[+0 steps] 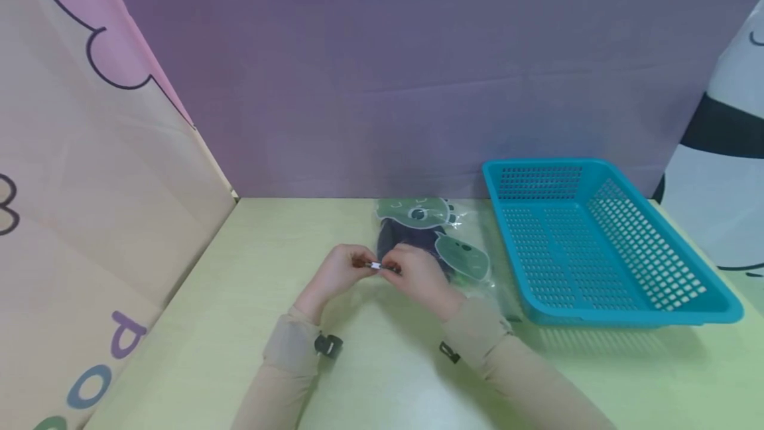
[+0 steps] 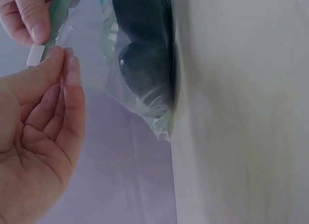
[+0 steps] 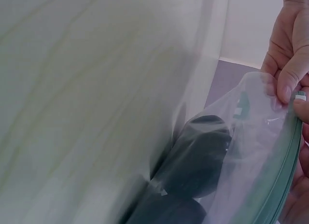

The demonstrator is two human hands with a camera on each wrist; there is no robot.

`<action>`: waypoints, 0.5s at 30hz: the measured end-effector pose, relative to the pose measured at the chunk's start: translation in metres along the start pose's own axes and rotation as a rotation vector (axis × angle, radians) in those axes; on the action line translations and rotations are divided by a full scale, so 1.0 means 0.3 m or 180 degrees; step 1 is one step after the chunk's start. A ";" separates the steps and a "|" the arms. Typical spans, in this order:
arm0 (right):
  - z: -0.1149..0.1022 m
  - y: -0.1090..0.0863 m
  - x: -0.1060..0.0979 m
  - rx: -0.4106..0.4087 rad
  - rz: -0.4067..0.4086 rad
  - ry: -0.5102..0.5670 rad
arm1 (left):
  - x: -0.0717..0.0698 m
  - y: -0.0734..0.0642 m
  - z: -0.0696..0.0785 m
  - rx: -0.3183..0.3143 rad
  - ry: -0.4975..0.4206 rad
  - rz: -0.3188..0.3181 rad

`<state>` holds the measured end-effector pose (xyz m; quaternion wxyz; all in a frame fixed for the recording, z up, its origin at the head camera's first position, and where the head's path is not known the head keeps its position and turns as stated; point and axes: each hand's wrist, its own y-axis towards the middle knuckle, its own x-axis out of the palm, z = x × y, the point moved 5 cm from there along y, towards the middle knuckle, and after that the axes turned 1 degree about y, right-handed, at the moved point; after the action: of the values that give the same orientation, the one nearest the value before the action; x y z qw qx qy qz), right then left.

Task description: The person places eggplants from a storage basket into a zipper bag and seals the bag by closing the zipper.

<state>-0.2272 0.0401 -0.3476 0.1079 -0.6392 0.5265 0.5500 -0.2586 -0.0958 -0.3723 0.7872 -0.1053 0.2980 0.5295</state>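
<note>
A clear zip bag [image 1: 468, 259] with green printed shapes lies partly on the table, its zip edge raised toward me. Inside it are dark, rounded things [image 2: 145, 64] whose kind I cannot tell. A white slider [image 2: 35, 55] sits on the green zip strip [image 3: 282, 175], near one end of the bag's mouth. My left hand [image 1: 334, 277] pinches the corner of the bag at that end, between thumb and fingertips. Close beside it, my right hand [image 1: 422, 277] pinches the zip strip at the slider. The right fingers partly hide the strip.
To the right stands a turquoise plastic basket [image 1: 597, 314] with perforated walls. The pale table [image 1: 251, 350] meets a purple backdrop [image 1: 358, 85] behind and a printed cloth [image 1: 89, 217] on the left. Black buckles [image 1: 328, 345] hang from the wrist straps.
</note>
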 end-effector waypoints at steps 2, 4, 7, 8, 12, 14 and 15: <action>0.004 0.000 0.003 0.0032 -0.0018 -0.0003 | -0.003 0.000 0.000 0.0000 0.0007 -0.0032; 0.007 -0.001 0.005 0.0066 -0.0042 0.0008 | -0.007 0.000 -0.001 0.0013 0.0020 -0.0052; 0.009 -0.001 0.006 0.0099 -0.0070 0.0022 | -0.015 -0.003 -0.002 0.0013 0.0021 -0.0058; 0.009 -0.002 0.006 0.0105 -0.0078 0.0025 | -0.018 -0.004 -0.003 0.0014 0.0019 -0.0055; 0.007 0.000 0.005 0.0133 -0.0100 0.0049 | -0.024 -0.007 -0.002 0.0012 0.0002 -0.0041; 0.004 0.003 0.004 0.0145 -0.0100 0.0068 | -0.026 -0.008 -0.002 -0.0001 -0.0009 -0.0037; 0.001 0.004 0.004 0.0148 -0.0102 0.0076 | -0.026 -0.009 -0.002 -0.0015 -0.0016 -0.0036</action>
<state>-0.2286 0.0392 -0.3481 0.1252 -0.6514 0.5302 0.5282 -0.2585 -0.1032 -0.3688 0.7907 -0.1075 0.2943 0.5260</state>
